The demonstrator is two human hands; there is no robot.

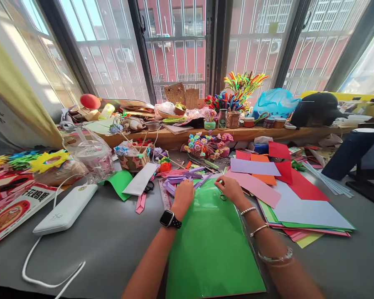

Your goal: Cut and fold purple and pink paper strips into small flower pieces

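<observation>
A large green paper sheet [212, 245] lies on the grey table in front of me. My left hand [183, 192], with a black watch on the wrist, rests on the sheet's far left corner, fingers curled. My right hand [230, 189], with bracelets on the forearm, sits at the sheet's far edge. A small pair of scissors [222, 196] lies under its fingers; whether the hand grips it is unclear. Purple paper strips [182, 176] lie just beyond both hands.
A stack of coloured paper sheets [299, 207] lies to the right. A white power bank [67, 209] with a cable sits on the left beside printed boxes [12, 207]. A basket [134, 160], paper flowers [205, 145] and pipe cleaners [239, 89] crowd the back ledge.
</observation>
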